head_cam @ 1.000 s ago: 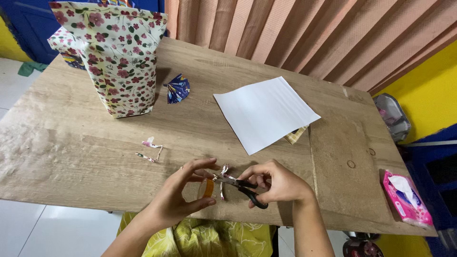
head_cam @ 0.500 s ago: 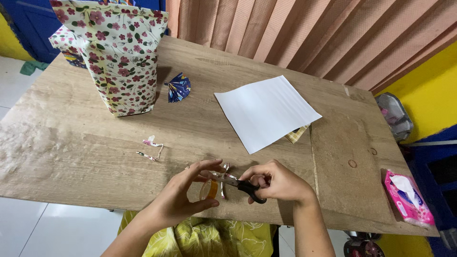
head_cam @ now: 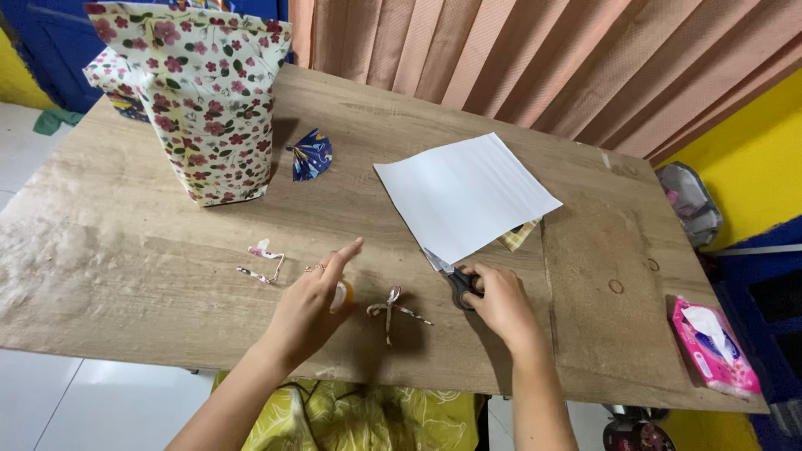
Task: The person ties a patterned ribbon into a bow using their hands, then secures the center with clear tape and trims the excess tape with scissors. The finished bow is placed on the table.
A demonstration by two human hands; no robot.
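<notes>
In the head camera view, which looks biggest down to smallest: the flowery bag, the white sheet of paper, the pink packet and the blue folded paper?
1. Flowery bag
2. White sheet of paper, only slightly smaller than the bag
3. Pink packet
4. Blue folded paper

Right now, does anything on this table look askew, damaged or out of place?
Nothing damaged or spilled. Small paper scraps lie loose left of the left hand, a cut strip piece between the hands. The white sheet lies askew, covering a patterned piece.

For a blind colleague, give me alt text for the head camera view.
Over a wooden table, the right hand rests on scissors beside a white sheet; the left hand hovers near a small paper bow. A floral paper bag stands behind.
</notes>
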